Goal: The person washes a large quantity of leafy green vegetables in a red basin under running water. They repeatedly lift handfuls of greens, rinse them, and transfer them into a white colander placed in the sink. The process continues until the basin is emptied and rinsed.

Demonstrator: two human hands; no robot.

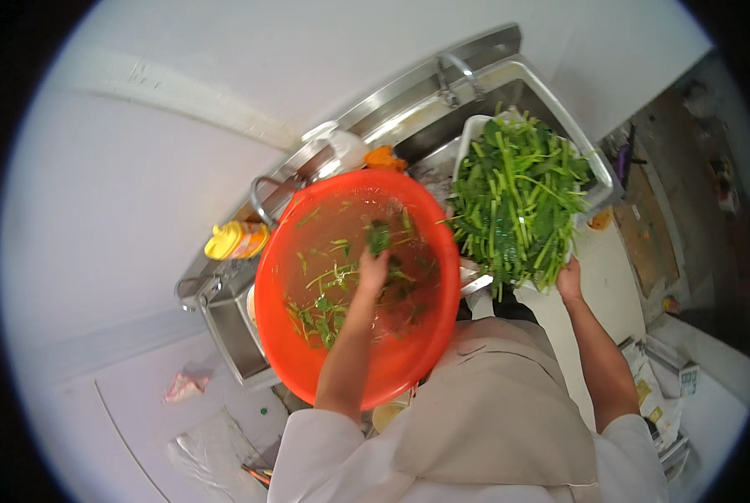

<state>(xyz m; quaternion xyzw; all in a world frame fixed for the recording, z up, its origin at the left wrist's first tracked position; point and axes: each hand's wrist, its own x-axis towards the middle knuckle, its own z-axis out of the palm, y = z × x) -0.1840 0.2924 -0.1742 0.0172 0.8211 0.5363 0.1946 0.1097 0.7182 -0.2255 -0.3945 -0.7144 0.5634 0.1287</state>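
A large red plastic basin (357,383) holds murky water with loose green stems and leaves (325,320) floating in it. Over the middle of the water, my left hand (374,267) has its fingers closed on a small bunch of leafy greens (379,236). To the right, a white plastic basket (469,132) is heaped with long-stemmed leafy greens (516,201), some hanging over its near side. My right hand (568,280) grips the basket's near right edge; the greens and the rim hide part of the fingers.
A stainless steel sink (592,148) lies under the basket, with a curved faucet (460,69) behind. A yellow-capped bottle (237,240) stands left of the basin by another faucet (262,195). An orange cloth-like item (384,158) sits behind the basin. At far left is a smaller sink (237,336).
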